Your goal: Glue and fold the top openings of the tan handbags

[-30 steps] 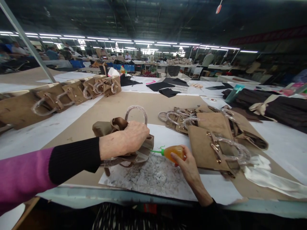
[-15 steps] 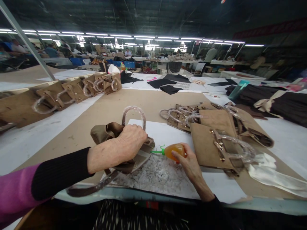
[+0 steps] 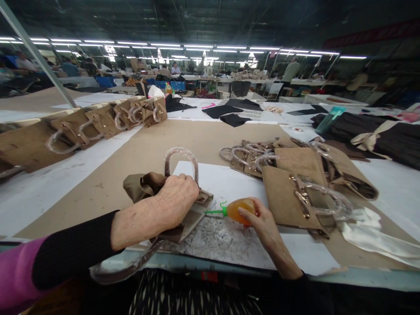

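My left hand (image 3: 173,199) is closed on a brown bag (image 3: 141,186) that lies tilted on the table, its fingers partly hidden behind the back of the hand. One plastic-wrapped handle (image 3: 180,153) stands up behind the hand; another (image 3: 131,267) hangs over the table's front edge. In my right hand (image 3: 265,225) is a squeeze bottle (image 3: 241,211) of amber liquid, held on its side. Its thin green nozzle (image 3: 215,212) points left, with the tip close to the bag's edge. Whether the tip touches the bag cannot be told.
Stacked brown bags (image 3: 288,197) lie at the right, beside white cloth (image 3: 377,236). A row of bags (image 3: 101,120) runs along the left. Black pieces (image 3: 232,113), a teal bottle (image 3: 330,120) and dark fabric (image 3: 387,135) are farther back. People work in the background.
My left hand and the bag have shifted slightly left and down in view. My right hand still holds the bottle, its nozzle still near the bag's edge.
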Demonstrator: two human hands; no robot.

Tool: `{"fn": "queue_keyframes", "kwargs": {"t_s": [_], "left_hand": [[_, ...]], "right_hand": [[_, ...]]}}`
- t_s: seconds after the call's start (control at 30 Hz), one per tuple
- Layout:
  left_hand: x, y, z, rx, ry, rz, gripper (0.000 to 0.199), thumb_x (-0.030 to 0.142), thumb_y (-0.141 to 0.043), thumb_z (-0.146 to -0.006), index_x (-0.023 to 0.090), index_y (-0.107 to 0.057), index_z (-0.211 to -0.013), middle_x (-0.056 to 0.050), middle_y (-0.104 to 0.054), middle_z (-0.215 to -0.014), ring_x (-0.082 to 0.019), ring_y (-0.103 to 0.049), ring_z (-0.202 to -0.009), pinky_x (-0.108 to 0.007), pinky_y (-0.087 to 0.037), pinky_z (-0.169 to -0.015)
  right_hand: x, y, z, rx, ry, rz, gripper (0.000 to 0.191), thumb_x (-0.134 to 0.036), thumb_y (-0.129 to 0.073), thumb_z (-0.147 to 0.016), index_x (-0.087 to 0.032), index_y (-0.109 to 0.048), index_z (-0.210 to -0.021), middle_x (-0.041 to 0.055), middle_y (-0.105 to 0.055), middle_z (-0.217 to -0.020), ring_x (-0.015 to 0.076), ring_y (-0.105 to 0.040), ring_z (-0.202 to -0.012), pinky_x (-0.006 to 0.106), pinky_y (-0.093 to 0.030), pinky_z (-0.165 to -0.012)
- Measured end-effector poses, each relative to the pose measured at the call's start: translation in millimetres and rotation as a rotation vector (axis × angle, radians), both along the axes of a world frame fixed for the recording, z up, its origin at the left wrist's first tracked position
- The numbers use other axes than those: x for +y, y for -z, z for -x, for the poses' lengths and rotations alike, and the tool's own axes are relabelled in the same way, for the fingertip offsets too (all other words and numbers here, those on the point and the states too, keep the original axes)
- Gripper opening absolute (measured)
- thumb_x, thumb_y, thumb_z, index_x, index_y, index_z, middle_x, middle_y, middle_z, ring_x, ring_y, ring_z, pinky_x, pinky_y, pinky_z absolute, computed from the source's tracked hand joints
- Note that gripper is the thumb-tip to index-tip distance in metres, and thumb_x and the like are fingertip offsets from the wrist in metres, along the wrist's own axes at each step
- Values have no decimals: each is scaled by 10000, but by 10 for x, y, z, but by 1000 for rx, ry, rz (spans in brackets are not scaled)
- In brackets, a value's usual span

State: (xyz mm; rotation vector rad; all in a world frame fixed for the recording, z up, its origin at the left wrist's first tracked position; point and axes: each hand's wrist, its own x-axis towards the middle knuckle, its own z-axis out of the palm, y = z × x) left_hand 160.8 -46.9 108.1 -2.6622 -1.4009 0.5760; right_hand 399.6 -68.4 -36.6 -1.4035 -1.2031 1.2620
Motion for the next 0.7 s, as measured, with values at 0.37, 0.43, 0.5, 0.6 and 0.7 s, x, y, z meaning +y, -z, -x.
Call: {"fn": "queue_keyframes", "kwargs": {"t_s": [0.37,0.43,0.5,0.6,0.7], "left_hand": [[-5,42,20,43,14,-1,358,90,-623,-587,55,-585,-942,-159,-608,-932,-279,-586,-844,-403,-496,-728],[-1,145,80,7,41,-43,323,91,-600,-611,67,-585,-933,-154,-602,-930,-278,-579,-841,-413,-491,-729],[3,249,145,-38,59,-99,293,88,-570,-649,83,-580,-941,-146,-598,-930,-268,-571,-853,-412,-484,-749],[6,329,204,-71,69,-127,290,86,-559,-665,87,-574,-956,-139,-595,-917,-260,-566,-867,-403,-478,-768],[7,317,205,-67,70,-115,268,86,-547,-671,82,-575,-938,-136,-593,-904,-261,-571,-839,-410,-481,-752]], "right_hand": [[-42,-5,37,89,-39,73,374,-450,-691,-726,-171,-575,-945,30,-630,-787,211,-590,-653,262,-443,-466],[-58,-24,48,102,-48,79,377,-445,-696,-720,-171,-578,-950,33,-632,-794,208,-588,-652,256,-440,-461],[-71,-44,65,119,-59,84,378,-441,-702,-712,-170,-583,-948,36,-632,-790,206,-587,-650,250,-437,-455],[-92,-80,103,147,-81,87,359,-431,-702,-715,-171,-588,-935,33,-627,-776,197,-580,-643,242,-436,-452],[-125,-126,144,171,-104,86,337,-422,-700,-722,-173,-592,-922,27,-622,-762,189,-569,-636,234,-433,-446]]}}
